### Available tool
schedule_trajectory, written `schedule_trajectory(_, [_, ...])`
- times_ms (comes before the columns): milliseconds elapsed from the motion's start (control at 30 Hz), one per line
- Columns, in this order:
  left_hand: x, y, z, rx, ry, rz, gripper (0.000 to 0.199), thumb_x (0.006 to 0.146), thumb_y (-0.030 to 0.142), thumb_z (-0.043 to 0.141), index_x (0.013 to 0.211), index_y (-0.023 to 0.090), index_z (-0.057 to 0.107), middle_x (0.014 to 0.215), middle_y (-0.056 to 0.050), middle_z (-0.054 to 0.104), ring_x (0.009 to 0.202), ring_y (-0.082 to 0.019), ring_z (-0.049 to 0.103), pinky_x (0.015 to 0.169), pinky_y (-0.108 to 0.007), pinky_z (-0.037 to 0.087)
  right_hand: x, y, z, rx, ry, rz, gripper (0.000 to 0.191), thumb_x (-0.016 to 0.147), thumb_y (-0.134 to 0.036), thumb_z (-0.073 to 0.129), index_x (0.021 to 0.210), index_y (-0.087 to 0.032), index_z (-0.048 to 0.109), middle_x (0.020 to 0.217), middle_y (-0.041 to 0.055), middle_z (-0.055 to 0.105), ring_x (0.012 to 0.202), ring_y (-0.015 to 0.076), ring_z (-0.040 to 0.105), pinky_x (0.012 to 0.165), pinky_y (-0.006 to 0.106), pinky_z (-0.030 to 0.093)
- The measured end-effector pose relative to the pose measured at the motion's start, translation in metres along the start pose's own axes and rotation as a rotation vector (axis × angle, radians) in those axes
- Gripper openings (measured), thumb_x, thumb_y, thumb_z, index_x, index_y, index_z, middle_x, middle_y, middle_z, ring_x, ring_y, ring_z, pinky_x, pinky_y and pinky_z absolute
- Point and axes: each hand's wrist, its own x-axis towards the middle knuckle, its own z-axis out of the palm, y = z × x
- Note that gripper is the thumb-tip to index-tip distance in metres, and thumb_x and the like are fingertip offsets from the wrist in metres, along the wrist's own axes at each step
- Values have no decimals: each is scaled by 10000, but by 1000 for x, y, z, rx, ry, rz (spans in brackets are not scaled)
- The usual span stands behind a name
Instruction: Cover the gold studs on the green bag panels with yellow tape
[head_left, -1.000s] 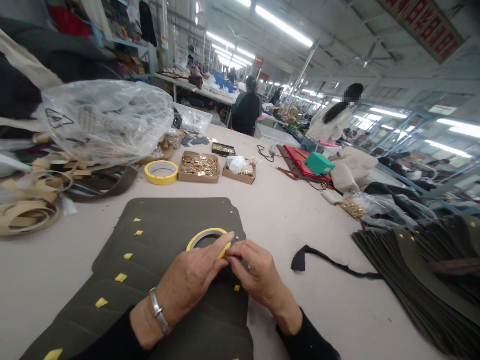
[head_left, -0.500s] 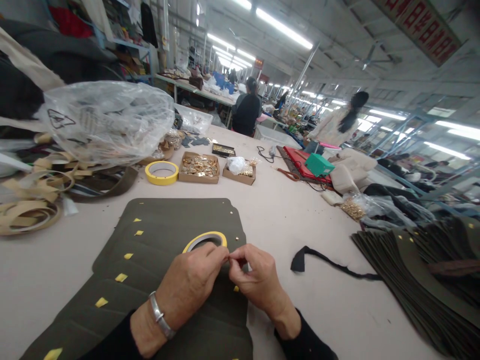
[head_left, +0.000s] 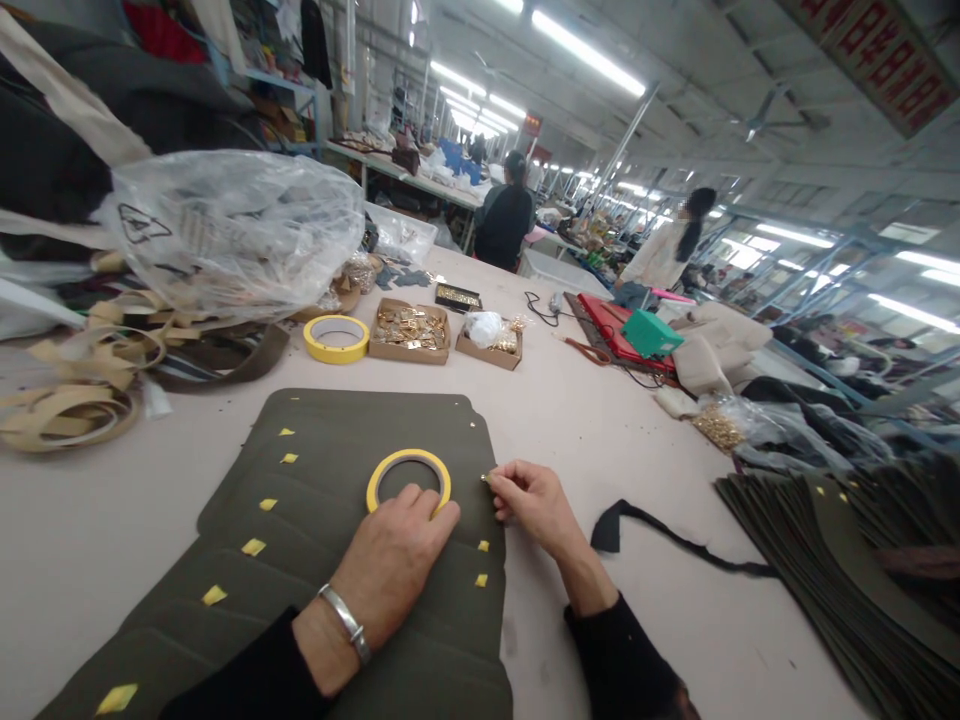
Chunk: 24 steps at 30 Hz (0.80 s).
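Note:
A dark olive panel (head_left: 330,480) lies flat on the table in front of me, with small patches of yellow tape (head_left: 253,547) along both sides. My left hand (head_left: 394,565), wearing a silver bangle, grips the near rim of a yellow tape roll (head_left: 373,490) over the panel. At the panel's right edge, my right hand (head_left: 536,505) is pinched on a small piece of tape, mostly hidden by the fingertips. Those fingertips are right beside a small metal stud (head_left: 484,478) on the panel. Another stud (head_left: 472,424) shows farther up that edge.
Beyond the panel stand a second tape roll (head_left: 336,340), a box of metal fittings (head_left: 409,332) and a smaller box (head_left: 491,340). A clear plastic bag (head_left: 240,230) and strap coils (head_left: 71,410) are left. Right lie a black strip (head_left: 682,540) and stacked olive pieces (head_left: 817,560). Two people are farther off.
My hands were together at the tape roll's edge and have separated. My right hand moved right and slightly up to the stud, while the left kept the roll, which now faces up more fully.

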Motion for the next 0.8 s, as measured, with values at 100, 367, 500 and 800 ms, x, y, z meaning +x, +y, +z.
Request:
schedule_trajectory(100, [1,1,-2,-1,-23,-2,175,889,65,470,895,194,588,900,-56,633,832,-208,559,699,-313,486,2,1,6,-204,7,-59,201,807,-324,577,761,-144,655,565,-21,582,479,102,546,464,197,446])
schedule_trajectory(367, [1,0,-2,-21,-34,-13,171,887,66,469,886,193,584,885,-54,630,826,-210,558,694,-315,487,9,-7,13,-564,64,-213,155,782,-175,542,697,-175,672,646,5,674,615,145,612,581,232,424])
schedule_trajectory(500, [0,1,-1,-25,-18,-23,174,889,66,460,882,193,580,881,-54,626,824,-203,552,689,-301,477,8,-4,10,-495,69,-135,225,816,-229,575,1018,-166,648,567,-31,633,524,150,597,539,242,444])
schedule_trajectory(800, [-1,1,-2,-12,-2,-23,177,888,69,450,883,195,575,879,-55,613,820,-212,547,676,-307,470,-9,2,3,-845,7,-713,199,927,-142,458,941,-178,652,890,89,662,851,200,626,803,314,501])
